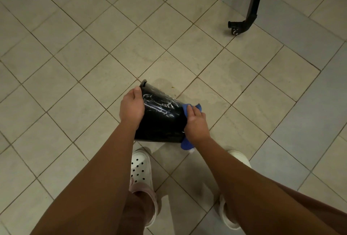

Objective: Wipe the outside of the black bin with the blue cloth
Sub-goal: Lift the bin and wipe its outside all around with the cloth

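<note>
The black bin point(161, 120) is tilted on its side above the tiled floor, its glossy wall streaked with wet smears. My left hand point(132, 108) grips the bin's left side near one end, thumb on top. My right hand point(196, 124) presses the blue cloth point(185, 110) against the bin's right side; the cloth shows above my fingers and hangs out below my wrist. Most of the cloth is hidden under the hand.
My feet in white perforated clogs point(140, 167) stand on the beige tiled floor point(93, 56) just below the bin. A black metal leg with a caster wheel point(242, 24) stands at the upper right. A wet patch darkens the tiles beyond the bin.
</note>
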`<control>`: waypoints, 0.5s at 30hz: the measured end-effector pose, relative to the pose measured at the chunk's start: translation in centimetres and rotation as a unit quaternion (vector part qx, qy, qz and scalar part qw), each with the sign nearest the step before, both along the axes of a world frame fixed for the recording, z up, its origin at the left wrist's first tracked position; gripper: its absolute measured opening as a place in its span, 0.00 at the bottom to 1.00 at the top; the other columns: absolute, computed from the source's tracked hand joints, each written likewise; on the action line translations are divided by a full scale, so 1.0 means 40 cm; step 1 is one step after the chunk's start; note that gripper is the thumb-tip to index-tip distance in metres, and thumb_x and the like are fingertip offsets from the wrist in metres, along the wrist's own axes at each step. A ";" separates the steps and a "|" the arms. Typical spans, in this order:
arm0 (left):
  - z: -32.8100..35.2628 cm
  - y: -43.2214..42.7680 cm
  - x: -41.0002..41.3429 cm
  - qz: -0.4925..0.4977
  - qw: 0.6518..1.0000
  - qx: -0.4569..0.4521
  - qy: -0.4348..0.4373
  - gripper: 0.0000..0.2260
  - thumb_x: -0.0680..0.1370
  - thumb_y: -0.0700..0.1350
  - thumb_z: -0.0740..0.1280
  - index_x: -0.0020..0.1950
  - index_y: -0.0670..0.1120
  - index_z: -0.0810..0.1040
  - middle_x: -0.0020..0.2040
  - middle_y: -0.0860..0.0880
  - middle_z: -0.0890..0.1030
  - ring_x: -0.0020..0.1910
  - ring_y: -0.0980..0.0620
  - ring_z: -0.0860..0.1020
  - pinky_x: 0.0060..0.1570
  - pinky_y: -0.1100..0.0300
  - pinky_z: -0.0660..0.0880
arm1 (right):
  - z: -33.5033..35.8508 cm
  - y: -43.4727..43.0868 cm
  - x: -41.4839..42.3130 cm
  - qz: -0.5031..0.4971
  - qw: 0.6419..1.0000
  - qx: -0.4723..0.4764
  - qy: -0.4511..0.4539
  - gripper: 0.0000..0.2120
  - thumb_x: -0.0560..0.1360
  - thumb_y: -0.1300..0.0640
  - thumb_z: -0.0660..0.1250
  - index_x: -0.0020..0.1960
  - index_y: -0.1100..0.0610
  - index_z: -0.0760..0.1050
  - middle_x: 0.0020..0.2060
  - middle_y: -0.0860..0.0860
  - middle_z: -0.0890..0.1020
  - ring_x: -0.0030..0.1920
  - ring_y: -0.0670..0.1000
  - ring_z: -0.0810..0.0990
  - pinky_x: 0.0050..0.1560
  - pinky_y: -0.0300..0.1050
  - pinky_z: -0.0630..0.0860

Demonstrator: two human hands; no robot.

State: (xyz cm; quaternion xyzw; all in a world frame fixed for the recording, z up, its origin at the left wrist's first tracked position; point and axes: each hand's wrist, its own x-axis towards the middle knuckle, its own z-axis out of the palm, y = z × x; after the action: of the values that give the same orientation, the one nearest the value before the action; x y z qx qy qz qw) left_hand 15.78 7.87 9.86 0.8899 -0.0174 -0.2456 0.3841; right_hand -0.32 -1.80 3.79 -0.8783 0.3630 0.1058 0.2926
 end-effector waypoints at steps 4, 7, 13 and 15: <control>-0.004 -0.002 0.005 0.004 1.000 0.009 -0.002 0.17 0.84 0.55 0.51 0.50 0.49 0.76 0.50 0.44 0.81 0.52 0.44 0.78 0.58 0.46 0.74 | -0.002 0.035 -0.029 -0.054 0.998 -0.002 0.015 0.33 0.72 0.65 0.65 0.74 0.63 0.55 0.70 0.61 0.62 0.64 0.60 0.65 0.65 0.53 0.68; -0.003 -0.001 0.009 0.001 1.000 0.004 0.011 0.18 0.84 0.55 0.51 0.53 0.49 0.77 0.52 0.43 0.81 0.54 0.43 0.78 0.61 0.44 0.73 | -0.016 0.084 -0.052 0.015 0.997 -0.045 -0.065 0.34 0.64 0.69 0.73 0.68 0.64 0.66 0.66 0.63 0.70 0.61 0.64 0.71 0.61 0.57 0.73; -0.001 -0.002 0.010 0.001 1.000 -0.007 0.024 0.19 0.83 0.56 0.51 0.55 0.47 0.78 0.53 0.43 0.81 0.54 0.43 0.78 0.62 0.43 0.73 | -0.009 0.025 -0.016 0.042 0.993 -0.002 -0.114 0.35 0.70 0.68 0.66 0.74 0.58 0.58 0.73 0.57 0.61 0.69 0.62 0.62 0.69 0.55 0.63; 0.001 -0.001 0.006 0.005 1.000 -0.002 0.017 0.18 0.84 0.56 0.51 0.53 0.48 0.77 0.52 0.44 0.81 0.53 0.44 0.78 0.61 0.43 0.74 | -0.006 0.018 -0.011 0.011 0.998 -0.014 -0.059 0.34 0.73 0.66 0.63 0.75 0.58 0.54 0.73 0.57 0.59 0.68 0.59 0.62 0.70 0.49 0.60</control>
State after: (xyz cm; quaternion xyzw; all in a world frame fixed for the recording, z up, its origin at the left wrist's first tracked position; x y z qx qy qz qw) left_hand 16.03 7.83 9.92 0.8850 -0.0066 -0.2588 0.3870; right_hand -0.75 -1.07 3.53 -0.8909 0.3366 0.0522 0.3004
